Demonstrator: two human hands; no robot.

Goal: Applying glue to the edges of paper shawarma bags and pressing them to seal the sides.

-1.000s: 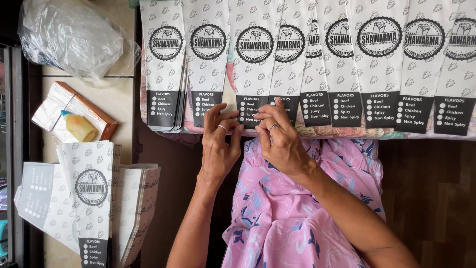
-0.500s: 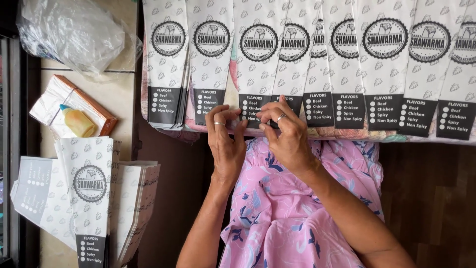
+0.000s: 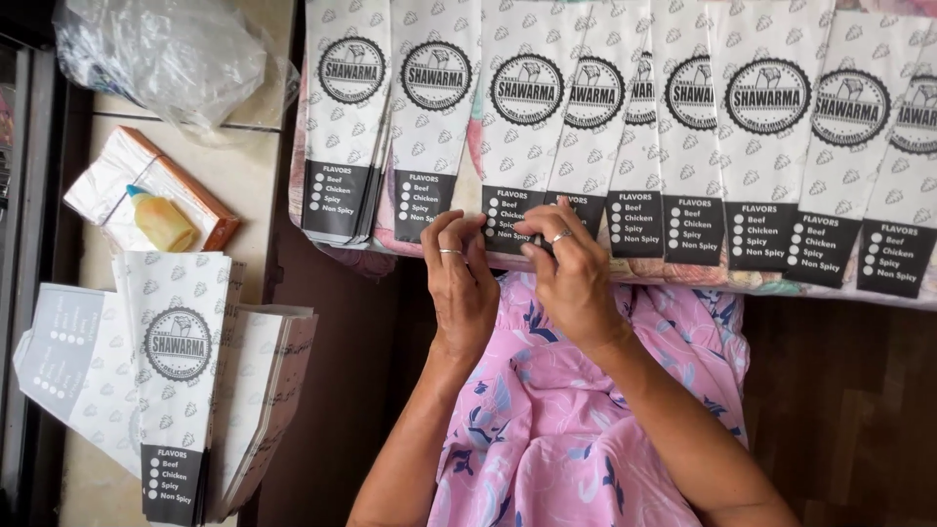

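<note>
Both hands, left and right, pinching the dark bottom edge of one printed paper sleeve in the overlapping row; long axis running away from the hands, right slightly nearer.

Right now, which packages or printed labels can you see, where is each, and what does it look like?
Row of long white paper sleeves: across the top, overlapping, round black emblem, black bottom panel.
Sleeve under both hands: same print; left hand and right hand at its lower edge.
Stack of white paper sleeves: lower left.
Small yellow bottle: on a white-and-brown packet.
</note>
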